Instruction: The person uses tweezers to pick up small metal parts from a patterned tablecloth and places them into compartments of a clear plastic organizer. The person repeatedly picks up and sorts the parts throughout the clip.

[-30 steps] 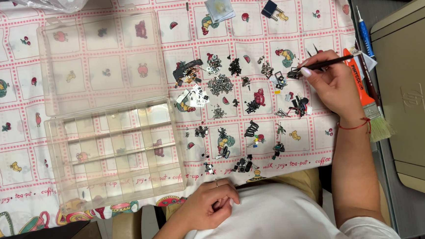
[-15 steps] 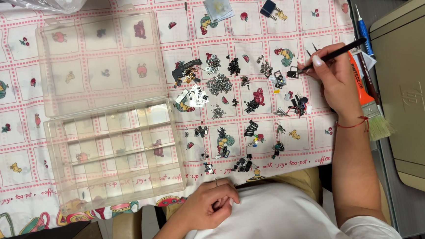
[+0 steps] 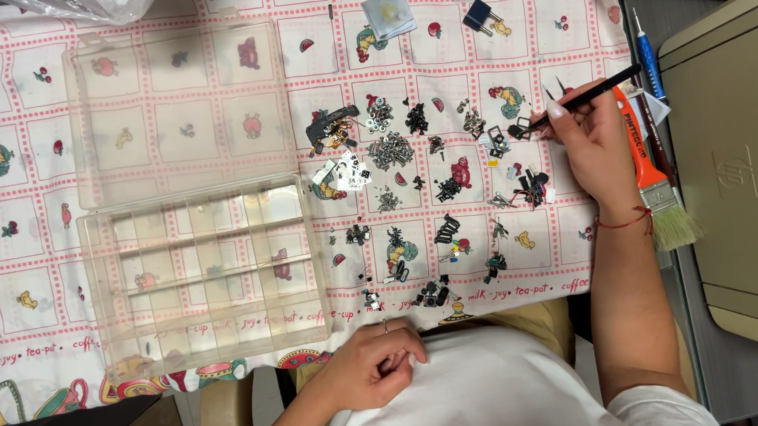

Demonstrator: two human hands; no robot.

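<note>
My right hand (image 3: 592,143) grips black tweezers (image 3: 576,102), their tips pinching a small dark part (image 3: 514,130) just above the cloth. Around it lie several small piles of tiny screws and dark metal parts (image 3: 391,151) spread over the patterned tablecloth (image 3: 11,227). My left hand (image 3: 378,362) rests loosely curled at the near table edge against my white shirt, a ring on one finger, holding nothing. A clear plastic compartment box (image 3: 203,272) stands open to the left of the parts, its lid (image 3: 175,111) folded back; its compartments look bare.
An orange-handled paintbrush (image 3: 653,174) lies right of my right wrist. A blue pen (image 3: 647,52) lies beside it. A beige device case (image 3: 736,165) fills the right side. A small clear bag (image 3: 389,12) and a dark blue clip (image 3: 477,16) sit at the far edge.
My right hand has tilted the tweezers so the handle end points up to the right, and the tips have shifted slightly left. The left hand has stayed put.
</note>
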